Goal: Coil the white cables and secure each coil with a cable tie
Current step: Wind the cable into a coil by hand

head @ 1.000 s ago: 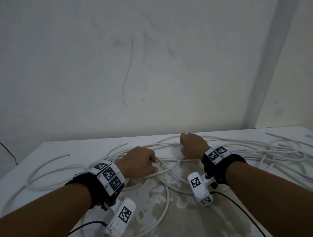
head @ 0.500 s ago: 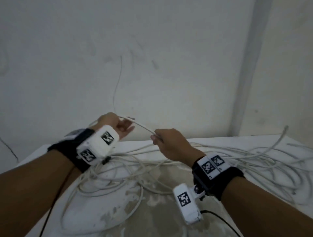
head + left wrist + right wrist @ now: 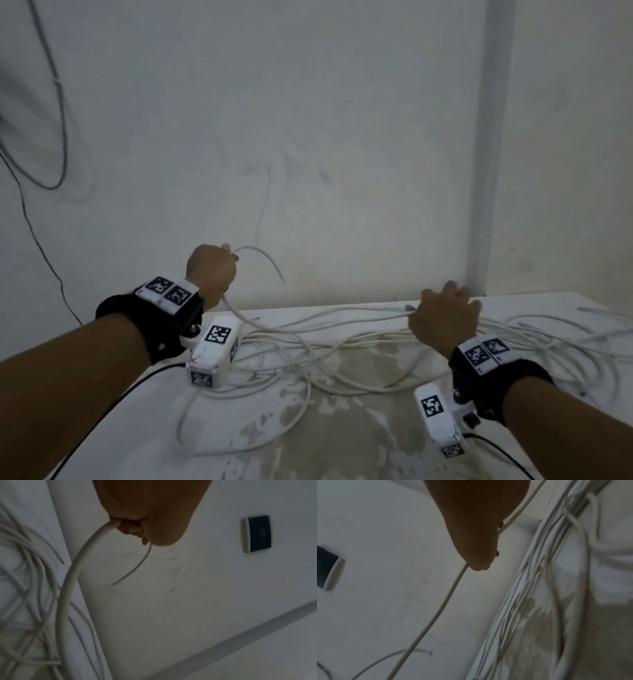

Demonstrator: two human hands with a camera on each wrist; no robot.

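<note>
A: Head view first: the table (image 3: 565, 301) carries a loose white tangle of cables (image 3: 308, 356) spread from its left edge to its right, mostly along the back edge by the wall (image 3: 342, 102).

B: And the hands?

A: The left hand (image 3: 210, 270) is raised above the back left of the table, fingers curled around one cable (image 3: 72, 574) near its cut end, which arcs free past the fist. The right hand (image 3: 443, 318) is low near the back edge, pinching what seems to be the same strand, stretched out flat toward the left.

B: What could go wrong?

A: That strand looks threaded through the pile. I'd guess pulling it drags neighbouring loops along and tightens a knot, or sweeps cables off the right edge. The short free end could also slip out of the left fist.

B: How does the cable look?

A: Smooth, thin, white, springy; it holds a curve. No coil is formed, and I see no cable tie.
</note>
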